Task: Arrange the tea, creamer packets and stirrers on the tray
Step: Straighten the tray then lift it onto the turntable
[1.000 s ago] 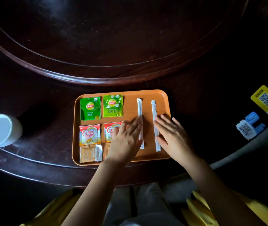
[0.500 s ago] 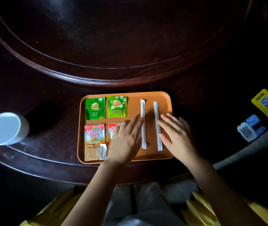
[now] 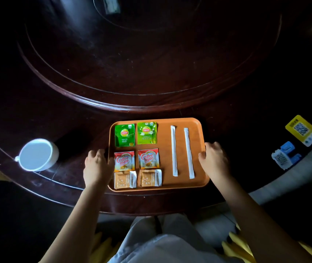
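Dark wooden tabletop (image 3: 151,73) carries the orange tray (image 3: 198,149) at its near edge, with tea, creamer packets and stirrers already in rows, and the left hand (image 3: 97,168) and right hand (image 3: 215,160) rest curled, holding nothing, at its sides, so I judge only a small straightening remains.

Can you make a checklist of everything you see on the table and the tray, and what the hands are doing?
Surface: dark wooden table, raised round centre.
Job's things: orange tray holds two Lipton tea bags, two Coffee mate packets, two tan packets, two wrapped stirrers.
Clutter: white cup, QR code cards.
Hands: left hand and right hand at the tray's side edges; grip unclear.
Cables: nothing seen.
Surroundings: person's lap, yellow seat.
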`<control>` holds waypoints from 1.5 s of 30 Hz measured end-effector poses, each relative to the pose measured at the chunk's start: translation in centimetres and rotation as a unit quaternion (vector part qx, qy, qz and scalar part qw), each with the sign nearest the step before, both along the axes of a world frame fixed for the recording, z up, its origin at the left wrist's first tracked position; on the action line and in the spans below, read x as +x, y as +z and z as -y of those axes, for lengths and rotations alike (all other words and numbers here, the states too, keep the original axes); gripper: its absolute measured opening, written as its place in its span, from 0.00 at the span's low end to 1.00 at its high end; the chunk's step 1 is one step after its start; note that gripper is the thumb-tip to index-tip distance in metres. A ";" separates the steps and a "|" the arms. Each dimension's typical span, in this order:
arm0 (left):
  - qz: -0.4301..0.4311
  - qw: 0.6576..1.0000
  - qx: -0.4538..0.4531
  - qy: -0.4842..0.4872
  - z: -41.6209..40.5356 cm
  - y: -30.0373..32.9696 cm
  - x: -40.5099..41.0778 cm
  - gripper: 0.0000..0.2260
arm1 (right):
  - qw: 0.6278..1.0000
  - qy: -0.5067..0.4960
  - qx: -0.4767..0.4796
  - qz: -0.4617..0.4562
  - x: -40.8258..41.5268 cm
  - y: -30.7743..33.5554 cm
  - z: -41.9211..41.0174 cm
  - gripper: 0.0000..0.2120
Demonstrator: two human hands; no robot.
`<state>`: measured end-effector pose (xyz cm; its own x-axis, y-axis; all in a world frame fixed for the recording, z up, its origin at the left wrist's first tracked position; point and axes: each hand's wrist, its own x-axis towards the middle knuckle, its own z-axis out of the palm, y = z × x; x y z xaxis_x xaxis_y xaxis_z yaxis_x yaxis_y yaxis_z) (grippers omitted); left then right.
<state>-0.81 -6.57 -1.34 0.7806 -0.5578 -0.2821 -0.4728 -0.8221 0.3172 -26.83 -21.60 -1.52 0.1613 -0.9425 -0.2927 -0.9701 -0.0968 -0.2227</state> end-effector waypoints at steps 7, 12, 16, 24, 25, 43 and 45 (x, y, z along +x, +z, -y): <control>-0.089 0.994 -0.055 -0.005 0.5 0.2 1.4 0.06 | 0.998 -0.029 0.021 0.049 0.2 0.5 1.0 0.10; -0.129 0.988 -0.082 0.012 0.3 1.2 1.7 0.09 | 0.992 -0.054 0.054 0.100 -0.2 1.3 1.5 0.07; -0.136 0.987 -0.087 0.020 -0.1 1.4 1.8 0.11 | 0.985 -0.065 0.065 0.145 -0.4 1.9 1.6 0.07; -0.145 0.978 -0.145 0.044 -1.8 3.3 3.0 0.10 | 0.973 -0.050 0.058 0.219 -0.5 4.3 2.2 0.08; -0.144 0.977 -0.152 0.042 -1.8 3.7 3.2 0.10 | 0.972 -0.049 0.057 0.223 -0.2 4.8 2.3 0.09; -0.137 0.965 -0.221 0.017 8.0 8.8 12.2 0.12 | 0.952 -0.034 0.035 0.303 7.0 11.4 11.0 0.08; -0.133 0.966 -0.223 0.010 10.0 9.2 13.2 0.12 | 0.954 -0.034 0.032 0.296 7.9 11.7 12.9 0.09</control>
<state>12.35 -16.54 7.83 0.7259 -0.6552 -0.2092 -0.3115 -0.5844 0.7493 -18.89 -34.47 10.15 0.2557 -0.9399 -0.2262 -0.6768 -0.0069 -0.7362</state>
